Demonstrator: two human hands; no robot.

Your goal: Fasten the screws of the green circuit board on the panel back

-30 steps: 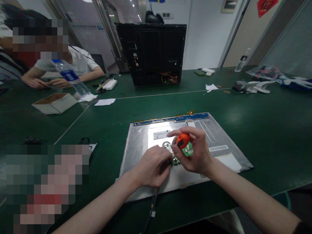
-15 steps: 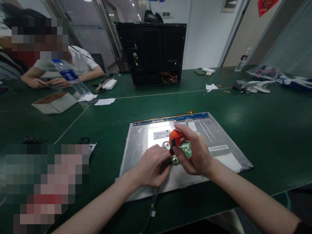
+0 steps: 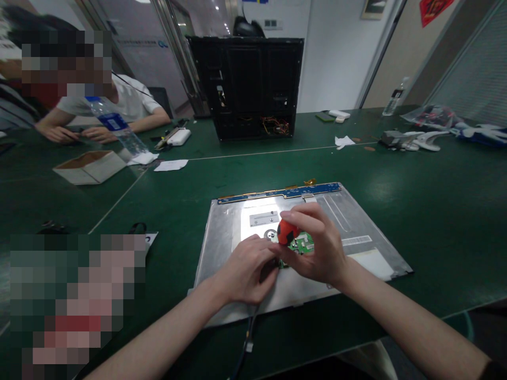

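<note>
Right hand (image 3: 320, 245), curled round, grips an orange tool (image 3: 287, 232) over a green board (image 3: 306, 243); left hand (image 3: 246, 269), half-curled, rests beside the board, any grip hidden.

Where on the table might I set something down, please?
Bare tabletop lies between the metal panel and black casing, and right of the panel. The circuit board is crowded by the left hand, right hand and orange tool.

Across the green desk (image 3: 170, 206), an open-topped box (image 3: 93, 173) stands near a plastic bottle (image 3: 115, 122) (blue cap, blue label). Well to the right lies crumpled white paper (image 3: 344, 141); beyond it, a second bottle (image 3: 392, 100) stands upright beside a clear bag (image 3: 430, 117).
</note>
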